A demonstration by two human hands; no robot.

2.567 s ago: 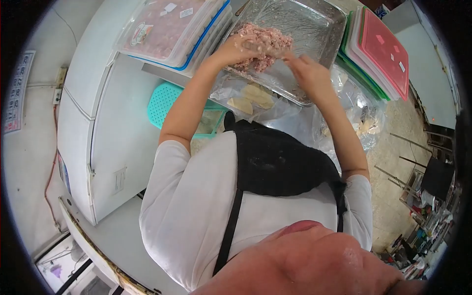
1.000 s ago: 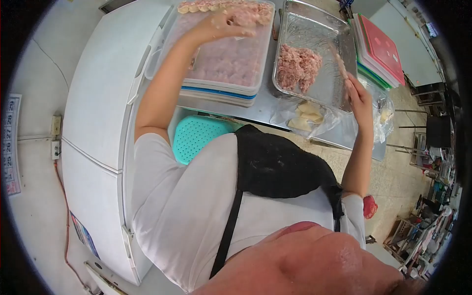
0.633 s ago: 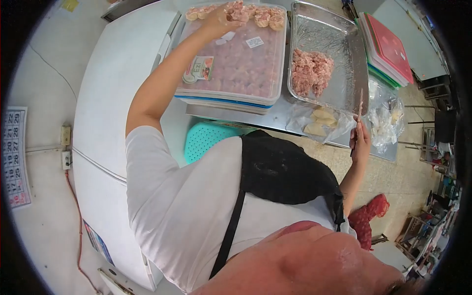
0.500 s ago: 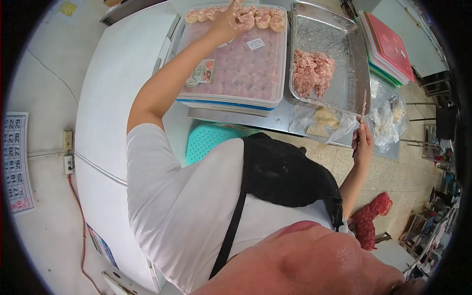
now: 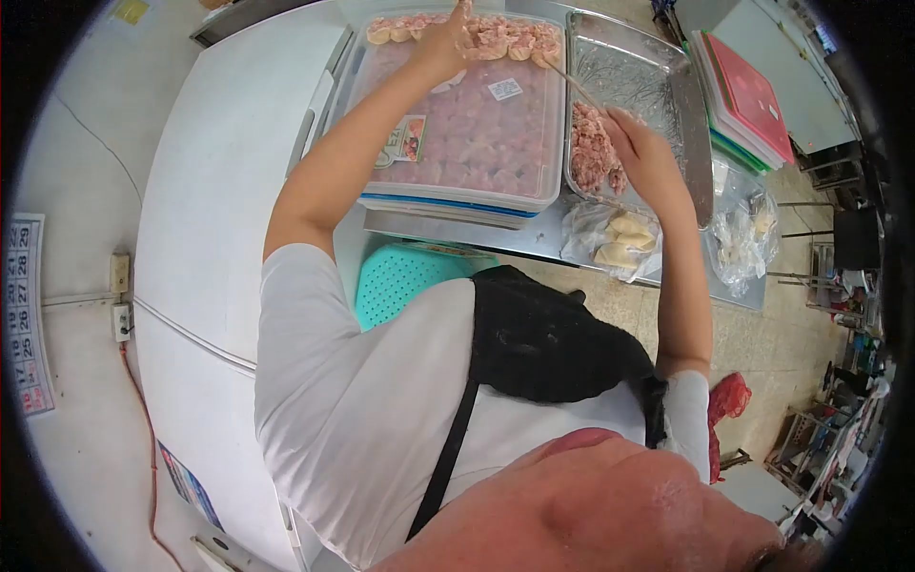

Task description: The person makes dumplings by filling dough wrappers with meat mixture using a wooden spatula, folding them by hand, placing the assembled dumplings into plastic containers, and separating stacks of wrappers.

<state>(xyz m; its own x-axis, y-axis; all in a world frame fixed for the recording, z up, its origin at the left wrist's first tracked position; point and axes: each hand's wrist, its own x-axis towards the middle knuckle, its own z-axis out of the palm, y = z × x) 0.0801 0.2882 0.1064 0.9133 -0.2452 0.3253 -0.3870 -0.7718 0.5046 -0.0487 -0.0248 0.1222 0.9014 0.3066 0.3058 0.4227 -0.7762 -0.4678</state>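
My left hand (image 5: 440, 52) is over a row of meat-filled dumplings (image 5: 519, 40) lying along the far side of a clear lidded container (image 5: 496, 114). One finger, smeared with meat, points away from me; the other fingers are mostly hidden. More round pinkish pieces show through the lid. My right hand (image 5: 640, 148) is closed around a thin flat spatula (image 5: 574, 84), whose tip reaches the right end of the row. Beneath that hand, a mound of minced meat (image 5: 593, 153) lies in a metal tray (image 5: 658, 71) with smeared walls.
Pale dough wrappers (image 5: 629, 236) lie on plastic at the table's near edge. To the right are a crumpled plastic bag (image 5: 748, 243) and a stack of coloured lids (image 5: 743, 91). A turquoise perforated basket (image 5: 405, 281) sits below the container. A white cabinet (image 5: 224, 181) stands at left.
My right hand has moved left and forward from the tray's near right corner, bringing the spatula over to the dumpling row. My left hand stays at the row.
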